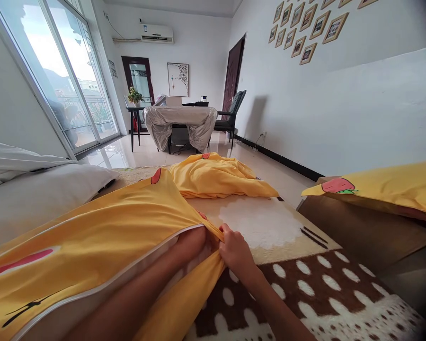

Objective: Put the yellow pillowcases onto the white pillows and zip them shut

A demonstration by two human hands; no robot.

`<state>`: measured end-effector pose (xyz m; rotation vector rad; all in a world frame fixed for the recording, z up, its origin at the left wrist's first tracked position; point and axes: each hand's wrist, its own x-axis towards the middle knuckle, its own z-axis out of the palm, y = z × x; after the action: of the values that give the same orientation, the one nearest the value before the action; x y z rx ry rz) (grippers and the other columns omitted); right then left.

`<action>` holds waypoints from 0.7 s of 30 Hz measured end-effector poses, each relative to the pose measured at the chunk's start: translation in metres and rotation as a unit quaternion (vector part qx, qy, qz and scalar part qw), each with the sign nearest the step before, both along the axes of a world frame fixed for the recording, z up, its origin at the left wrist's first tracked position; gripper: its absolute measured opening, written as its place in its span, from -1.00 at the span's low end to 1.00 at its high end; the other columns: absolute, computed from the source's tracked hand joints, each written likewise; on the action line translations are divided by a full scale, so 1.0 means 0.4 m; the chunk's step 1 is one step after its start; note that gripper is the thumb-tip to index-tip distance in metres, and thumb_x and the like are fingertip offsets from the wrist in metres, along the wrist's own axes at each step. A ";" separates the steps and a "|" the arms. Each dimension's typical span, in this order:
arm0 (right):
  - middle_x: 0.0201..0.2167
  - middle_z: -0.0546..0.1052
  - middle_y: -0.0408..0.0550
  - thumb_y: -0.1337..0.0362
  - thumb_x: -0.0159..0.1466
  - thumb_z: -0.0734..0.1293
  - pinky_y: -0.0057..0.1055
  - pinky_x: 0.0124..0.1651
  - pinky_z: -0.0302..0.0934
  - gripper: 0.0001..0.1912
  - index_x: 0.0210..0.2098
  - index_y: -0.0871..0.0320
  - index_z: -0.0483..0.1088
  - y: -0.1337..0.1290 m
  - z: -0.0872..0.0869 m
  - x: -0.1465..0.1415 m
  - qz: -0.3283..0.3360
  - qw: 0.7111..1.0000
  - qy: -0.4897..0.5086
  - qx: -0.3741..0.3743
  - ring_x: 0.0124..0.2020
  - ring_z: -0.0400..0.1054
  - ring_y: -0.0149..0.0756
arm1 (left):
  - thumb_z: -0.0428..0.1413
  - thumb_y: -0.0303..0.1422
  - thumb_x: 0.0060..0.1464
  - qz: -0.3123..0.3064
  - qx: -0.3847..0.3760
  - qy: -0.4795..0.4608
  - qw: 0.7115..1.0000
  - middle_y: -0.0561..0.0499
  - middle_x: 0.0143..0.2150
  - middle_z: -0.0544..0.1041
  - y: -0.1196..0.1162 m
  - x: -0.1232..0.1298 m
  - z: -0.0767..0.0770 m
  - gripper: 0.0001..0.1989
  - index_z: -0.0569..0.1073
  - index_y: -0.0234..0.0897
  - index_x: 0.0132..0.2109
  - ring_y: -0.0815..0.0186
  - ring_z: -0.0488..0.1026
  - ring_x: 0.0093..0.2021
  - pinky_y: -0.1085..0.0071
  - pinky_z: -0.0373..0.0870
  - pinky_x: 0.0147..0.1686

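Note:
A yellow pillowcase (120, 222) with red and black printed figures spreads across the left and middle of the view. Its long opening has a white edge and gapes toward me. My left hand (194, 238) reaches inside through this opening, at the corner; its fingers are hidden under the cloth. My right hand (236, 248) is closed, pinching the yellow edge at that same corner, just right of the left hand. From there a lower flap of the case hangs toward me over my left forearm's right side.
Below lies a brown and cream patterned blanket (305, 279). A crumpled yellow cloth (213, 175) rests farther off, with a white pillow (57, 187) at left. Another yellow cloth (394, 187) lies over a brown box-like thing (362, 227) at right. A covered table (184, 113) and chair (230, 113) stand behind.

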<state>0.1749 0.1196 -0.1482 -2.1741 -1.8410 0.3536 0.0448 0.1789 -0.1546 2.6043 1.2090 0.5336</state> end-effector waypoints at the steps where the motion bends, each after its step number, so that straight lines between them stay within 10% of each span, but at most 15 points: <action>1: -0.31 0.54 0.07 0.47 0.17 0.14 -0.40 -0.39 -0.06 -0.71 -0.16 0.16 0.36 -0.002 0.006 -0.003 -0.005 1.000 -0.022 -0.016 -0.26 0.41 -0.17 | -0.19 -0.55 0.19 0.018 0.003 -0.003 1.000 -0.05 -0.14 0.47 -0.002 0.001 -0.004 -0.74 0.36 -0.27 -0.14 0.24 0.41 -0.12 0.25 0.37 0.00; 6: -0.27 0.55 0.10 0.41 0.19 0.15 -0.37 -0.39 -0.05 -0.74 -0.18 0.14 0.39 -0.006 0.024 -0.004 -0.009 0.997 -0.073 -0.036 -0.21 0.44 -0.11 | -0.17 -0.51 0.20 0.039 0.033 0.017 0.999 -0.06 -0.11 0.52 -0.008 0.005 -0.023 -0.69 0.41 -0.28 -0.04 0.21 0.45 -0.10 0.28 0.43 -0.08; 15: -0.28 0.55 0.10 0.41 0.14 0.17 -0.37 -0.40 -0.07 -0.73 -0.22 0.14 0.42 -0.002 0.018 0.006 -0.006 0.998 -0.057 -0.020 -0.23 0.43 -0.10 | -0.06 -0.44 0.23 -0.168 0.107 0.130 0.971 -0.16 -0.02 0.53 -0.020 -0.001 -0.023 -0.74 0.49 -0.34 -0.05 0.09 0.42 0.04 0.17 0.30 0.11; 21: -0.35 0.54 0.11 0.45 0.09 0.18 -0.37 -0.40 -0.11 -0.77 -0.31 0.17 0.40 -0.002 0.014 0.009 -0.007 1.000 -0.014 -0.007 -0.29 0.40 -0.12 | -0.04 -0.46 0.22 -0.194 0.089 0.136 0.967 -0.19 0.00 0.53 -0.028 -0.004 -0.007 -0.73 0.50 -0.38 -0.04 0.09 0.44 0.02 0.20 0.31 0.10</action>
<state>0.1787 0.1187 -0.1425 -2.2122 -1.8420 0.3360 0.0433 0.1676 -0.1572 3.0393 0.7033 0.2202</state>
